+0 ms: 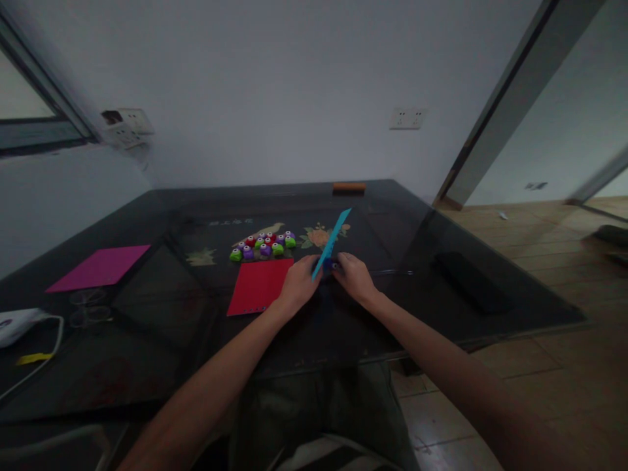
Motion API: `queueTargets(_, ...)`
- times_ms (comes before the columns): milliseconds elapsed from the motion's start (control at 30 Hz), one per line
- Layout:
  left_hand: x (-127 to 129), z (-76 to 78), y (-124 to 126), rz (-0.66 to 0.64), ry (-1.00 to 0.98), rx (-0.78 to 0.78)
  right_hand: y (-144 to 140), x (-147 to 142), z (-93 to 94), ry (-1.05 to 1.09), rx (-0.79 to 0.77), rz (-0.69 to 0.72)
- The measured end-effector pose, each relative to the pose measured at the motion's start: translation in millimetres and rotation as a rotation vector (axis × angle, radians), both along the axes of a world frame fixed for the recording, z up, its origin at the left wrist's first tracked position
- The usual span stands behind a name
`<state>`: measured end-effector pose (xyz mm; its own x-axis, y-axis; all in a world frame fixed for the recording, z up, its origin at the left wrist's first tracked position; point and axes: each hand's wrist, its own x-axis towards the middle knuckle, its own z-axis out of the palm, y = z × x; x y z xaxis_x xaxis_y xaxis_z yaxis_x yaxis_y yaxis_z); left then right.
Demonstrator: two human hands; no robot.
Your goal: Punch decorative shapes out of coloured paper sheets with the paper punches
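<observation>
Near the middle of the table, my left hand is closed on the lower end of a light-blue sheet, which stands tilted and almost edge-on to me. Close on its right side is my right hand, its fingers pinched at a small dark-blue piece with a pale eye-like spot. The hands partly cover that piece. A red sheet with a row of dark dots along its near edge lies flat beside my left hand. Behind it sit several small green, purple and red figures with round white eyes.
The dark glossy table has a printed flower and bird design. A magenta sheet, clear glasses and a white device with a cable lie left. At the back is an orange-brown roll; a black case lies right.
</observation>
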<state>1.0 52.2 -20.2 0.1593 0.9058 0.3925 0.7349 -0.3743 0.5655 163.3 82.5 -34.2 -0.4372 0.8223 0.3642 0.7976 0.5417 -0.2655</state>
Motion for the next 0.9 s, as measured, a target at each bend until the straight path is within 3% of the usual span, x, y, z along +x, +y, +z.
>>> queueTargets(200,-2,-1.4,2,-0.020,-0.028,-0.033,0,0,-0.3,-0.001,-0.071,0.009)
queueTargets(367,-4,-0.1,5,-0.001,-0.124,-0.063,-1,-1,0.4,0.084,-0.033,-0.021)
queueTargets(467,-7,-0.1,10,0.041,-0.255,-0.071,0,3,1.0,0.288,-0.053,0.013)
queueTargets(633,-16,1.5,17,0.202,-0.457,-0.054,9,10,-0.8,0.719,-0.292,0.054)
queueTargets(800,-22,7.9,18,0.226,-0.589,-0.095,14,13,2.9,1.016,-0.529,0.144)
queueTargets(900,-26,9.9,18,0.223,-0.616,-0.117,13,14,7.6,1.106,-0.584,0.203)
